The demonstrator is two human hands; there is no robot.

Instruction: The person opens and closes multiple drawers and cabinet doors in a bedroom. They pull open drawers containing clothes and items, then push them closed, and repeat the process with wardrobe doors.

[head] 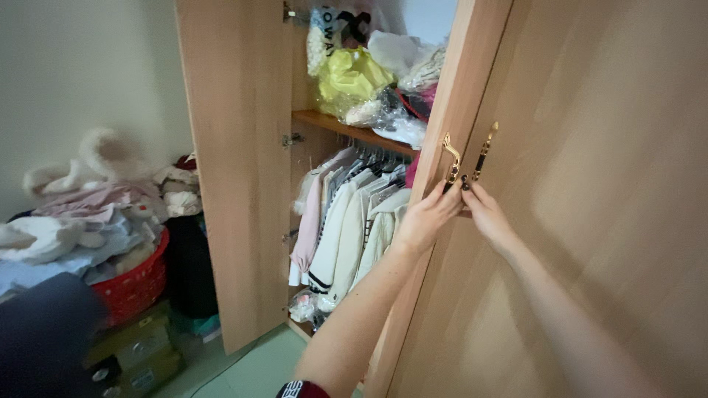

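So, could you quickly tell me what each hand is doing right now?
Left hand: fingers closed on the left door handle.
Right hand: fingertips touching the right door handle.

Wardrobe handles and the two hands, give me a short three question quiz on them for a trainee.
1. True or false: the left hand touches the gold handle on the edge of the middle door.
2. Multiple choice: what hangs below the shelf? A) pale jackets on hangers B) towels C) bags
3. Fill in: the red basket at the left is heaped with ____.

Key
1. True; the right hand reaches the second handle beside it.
2. A, the pale jackets.
3. Clothes.
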